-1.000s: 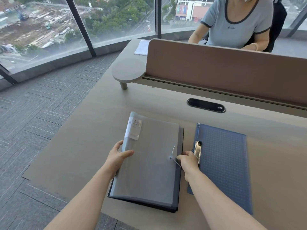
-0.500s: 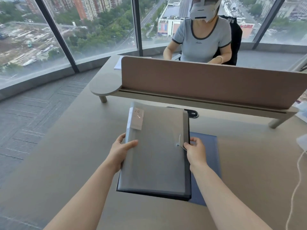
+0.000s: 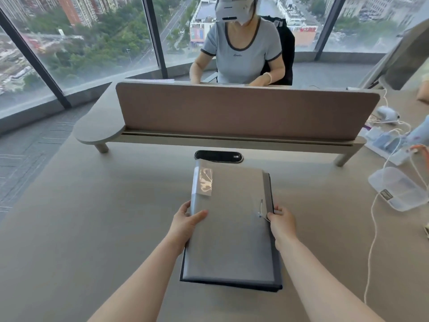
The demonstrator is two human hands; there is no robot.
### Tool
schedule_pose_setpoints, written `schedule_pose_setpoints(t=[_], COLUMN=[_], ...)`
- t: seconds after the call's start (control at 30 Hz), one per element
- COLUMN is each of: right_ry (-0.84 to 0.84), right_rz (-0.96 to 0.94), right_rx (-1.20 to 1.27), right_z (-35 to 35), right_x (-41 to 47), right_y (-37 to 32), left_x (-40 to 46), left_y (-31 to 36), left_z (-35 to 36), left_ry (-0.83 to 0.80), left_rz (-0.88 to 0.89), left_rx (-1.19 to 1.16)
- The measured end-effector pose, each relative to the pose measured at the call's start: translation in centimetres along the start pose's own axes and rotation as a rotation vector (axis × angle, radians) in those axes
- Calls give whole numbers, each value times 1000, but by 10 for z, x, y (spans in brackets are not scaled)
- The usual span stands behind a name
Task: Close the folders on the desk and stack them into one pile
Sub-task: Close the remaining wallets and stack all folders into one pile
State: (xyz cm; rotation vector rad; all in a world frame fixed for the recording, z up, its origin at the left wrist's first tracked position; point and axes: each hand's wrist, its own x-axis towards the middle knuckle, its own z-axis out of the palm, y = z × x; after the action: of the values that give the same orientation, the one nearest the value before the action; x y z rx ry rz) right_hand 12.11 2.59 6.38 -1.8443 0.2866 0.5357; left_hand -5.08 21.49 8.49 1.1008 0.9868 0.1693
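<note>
Both hands grip the grey folder [image 3: 232, 219] by its long edges at mid-desk [image 3: 92, 217]: left hand [image 3: 185, 219] with thumb on the cover and fingers curled under, right hand [image 3: 282, 220] pinching the opposite edge beside the string clasp [image 3: 261, 211]. It looks light and flexible, a frosted, slick plastic cover over a darker layer beneath. I'd keep hold on both sides, or it may sag or slide. A glossy label [image 3: 204, 182] sits at its far left corner

Translucent grey folder [image 3: 232, 228], beige desk [image 3: 92, 217]
</note>
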Motion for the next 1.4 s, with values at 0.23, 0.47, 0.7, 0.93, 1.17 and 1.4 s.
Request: schedule_pose_setpoints(t=[0.23, 0.47, 0.7, 0.93, 1.17, 1.4], right_ry=[-16, -71, -91, -72, -42, -7], right_rz=[40, 73, 86, 14, 32, 18], right_rx=[-47, -146, -239, -363, -393, -382], right_z=[-10, -13, -10, 0, 2, -2], right_x=[23, 44, 51, 48, 47, 43], right_y=[12, 20, 34, 37, 40, 36], left_x=[14, 24, 33, 33, 32, 27], left_y=[-20, -32, -35, -41, -38, -36], left_z=[21, 31, 36, 31, 30, 34], left_ry=[24, 33, 53, 77, 31, 25], left_rz=[-46, -51, -6, -29, -40, -83], left_rx=[44, 92, 201, 245, 285, 370])
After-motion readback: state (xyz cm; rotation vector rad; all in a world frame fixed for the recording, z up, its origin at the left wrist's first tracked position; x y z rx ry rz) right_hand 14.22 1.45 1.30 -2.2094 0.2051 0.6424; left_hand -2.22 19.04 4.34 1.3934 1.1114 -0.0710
